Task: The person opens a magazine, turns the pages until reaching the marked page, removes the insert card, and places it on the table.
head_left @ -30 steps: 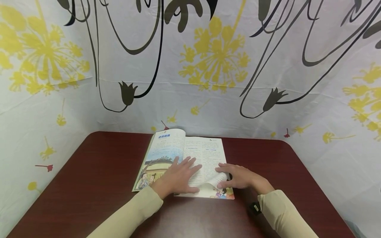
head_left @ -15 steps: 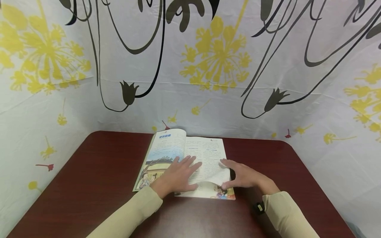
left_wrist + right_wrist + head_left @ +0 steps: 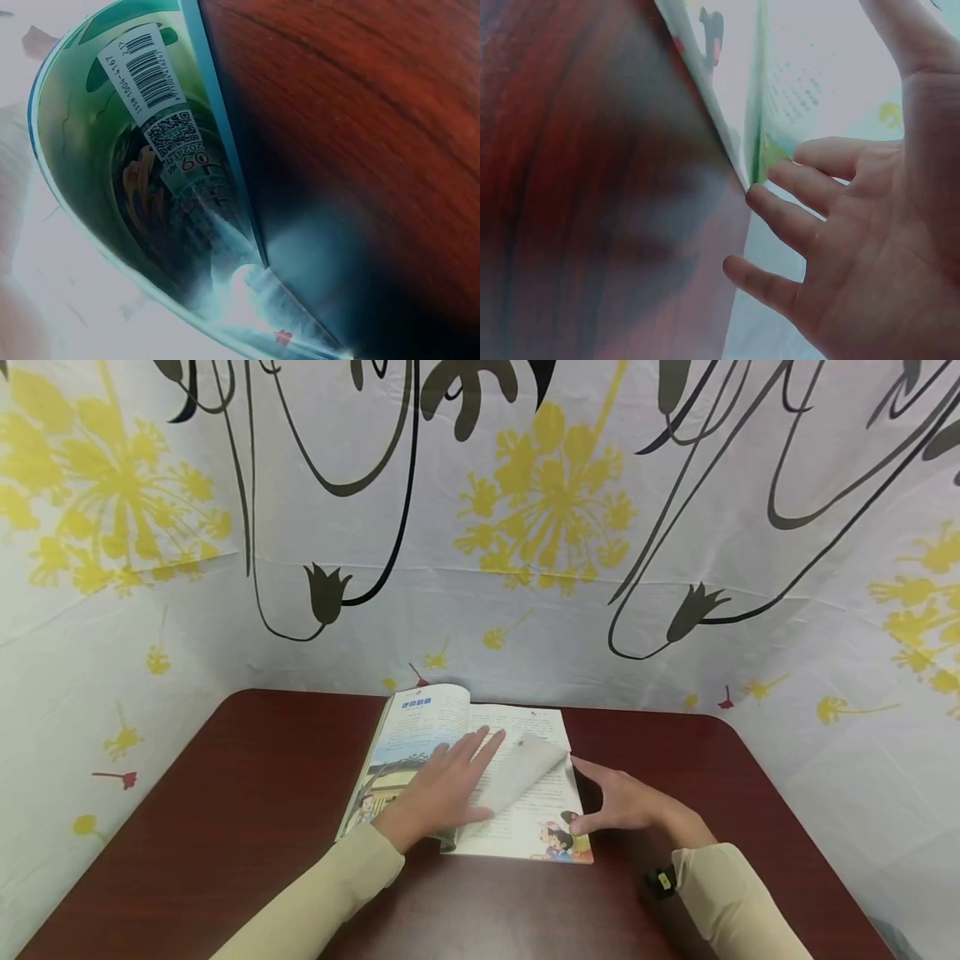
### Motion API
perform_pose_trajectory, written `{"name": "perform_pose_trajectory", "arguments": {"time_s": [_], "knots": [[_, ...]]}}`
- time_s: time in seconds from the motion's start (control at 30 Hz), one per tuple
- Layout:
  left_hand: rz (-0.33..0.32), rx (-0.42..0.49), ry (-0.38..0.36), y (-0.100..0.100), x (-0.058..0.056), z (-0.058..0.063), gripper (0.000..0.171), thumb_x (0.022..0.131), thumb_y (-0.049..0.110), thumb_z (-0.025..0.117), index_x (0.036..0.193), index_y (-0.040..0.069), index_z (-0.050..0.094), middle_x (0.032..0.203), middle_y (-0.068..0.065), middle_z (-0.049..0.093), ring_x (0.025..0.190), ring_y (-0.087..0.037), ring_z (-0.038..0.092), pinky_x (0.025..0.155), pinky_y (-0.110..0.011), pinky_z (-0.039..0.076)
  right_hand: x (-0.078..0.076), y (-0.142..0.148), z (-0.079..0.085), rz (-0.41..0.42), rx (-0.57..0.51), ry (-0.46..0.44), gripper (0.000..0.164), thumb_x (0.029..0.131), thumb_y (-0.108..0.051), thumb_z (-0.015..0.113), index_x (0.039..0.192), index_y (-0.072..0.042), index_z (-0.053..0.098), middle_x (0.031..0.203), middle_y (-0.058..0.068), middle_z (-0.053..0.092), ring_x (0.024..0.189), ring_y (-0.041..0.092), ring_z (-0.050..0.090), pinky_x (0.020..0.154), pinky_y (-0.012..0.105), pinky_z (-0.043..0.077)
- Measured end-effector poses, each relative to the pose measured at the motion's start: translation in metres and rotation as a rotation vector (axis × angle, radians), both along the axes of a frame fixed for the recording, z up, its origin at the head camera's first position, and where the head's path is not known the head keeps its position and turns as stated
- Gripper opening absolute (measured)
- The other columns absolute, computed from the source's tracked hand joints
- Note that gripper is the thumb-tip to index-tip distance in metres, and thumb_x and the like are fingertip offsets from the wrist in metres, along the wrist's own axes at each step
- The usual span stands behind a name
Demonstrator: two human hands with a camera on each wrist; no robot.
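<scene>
An open magazine [image 3: 517, 835] lies on the table, with a coloured picture on its left page and dense text on its right. Across its middle rests my left hand [image 3: 442, 789], fingers straight and spread. A turned-back page corner [image 3: 525, 768] slants over the right page, between the two hands. My right hand [image 3: 630, 802] is at the magazine's right edge, thumb and fingers wide apart; in the right wrist view its straight fingers [image 3: 787, 214] reach the page edge. The left wrist view shows the curved cover [image 3: 82, 127] with a barcode label [image 3: 154, 82].
The dark red-brown table [image 3: 247, 810] has rounded far corners. White cloth [image 3: 405, 527] printed with yellow flowers and dark stems hangs behind it and at both sides. A dark band [image 3: 662, 882] sits on the right wrist, by the sleeve.
The page's lower right corner has lifted and folded up and leftward, baring the picture below. My right hand has shifted slightly right, off the page; my left fingers have moved a little up.
</scene>
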State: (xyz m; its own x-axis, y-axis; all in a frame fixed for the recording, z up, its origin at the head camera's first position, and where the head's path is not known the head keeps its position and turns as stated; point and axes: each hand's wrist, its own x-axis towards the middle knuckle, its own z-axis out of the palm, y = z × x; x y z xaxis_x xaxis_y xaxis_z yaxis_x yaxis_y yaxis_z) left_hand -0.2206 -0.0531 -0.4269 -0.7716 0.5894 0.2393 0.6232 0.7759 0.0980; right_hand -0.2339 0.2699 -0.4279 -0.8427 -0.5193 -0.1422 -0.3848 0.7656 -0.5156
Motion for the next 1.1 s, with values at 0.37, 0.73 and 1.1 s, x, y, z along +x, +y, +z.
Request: {"name": "perform_pose_trajectory", "arguments": {"time_s": [0.37,0.73,1.1], "knots": [[0.021,-0.055,0.133,-0.003,-0.003,0.001,0.107,0.076,0.047,0.084,0.160,0.024,0.022,0.167,-0.010,0.006,0.152,-0.030,0.012,0.109,-0.064,0.030,0.003,-0.011,-0.004,0.119,0.047,-0.018,0.105,0.068,-0.056,0.085,0.152,-0.010,0.041,0.158,0.016,0.034,0.143,0.039,0.034,0.106,0.061,0.035],[0.000,-0.203,0.159,-0.002,0.000,-0.001,0.062,0.092,0.040,0.064,0.150,0.032,0.046,0.163,0.000,0.027,0.151,-0.025,0.018,0.110,-0.069,0.021,0.004,-0.013,-0.003,0.201,0.145,0.079,0.109,0.058,-0.060,0.087,0.148,-0.011,0.049,0.156,0.017,0.038,0.138,0.039,0.042,0.100,0.055,0.043],[-0.002,-0.299,0.242,0.002,0.003,-0.006,0.064,0.087,0.062,0.061,0.143,0.031,0.055,0.156,-0.005,0.041,0.148,-0.027,0.027,0.108,-0.073,0.018,0.005,-0.013,-0.002,0.205,0.138,0.052,0.108,0.060,-0.059,0.087,0.149,-0.013,0.048,0.157,0.017,0.036,0.139,0.041,0.039,0.101,0.059,0.041]]}}
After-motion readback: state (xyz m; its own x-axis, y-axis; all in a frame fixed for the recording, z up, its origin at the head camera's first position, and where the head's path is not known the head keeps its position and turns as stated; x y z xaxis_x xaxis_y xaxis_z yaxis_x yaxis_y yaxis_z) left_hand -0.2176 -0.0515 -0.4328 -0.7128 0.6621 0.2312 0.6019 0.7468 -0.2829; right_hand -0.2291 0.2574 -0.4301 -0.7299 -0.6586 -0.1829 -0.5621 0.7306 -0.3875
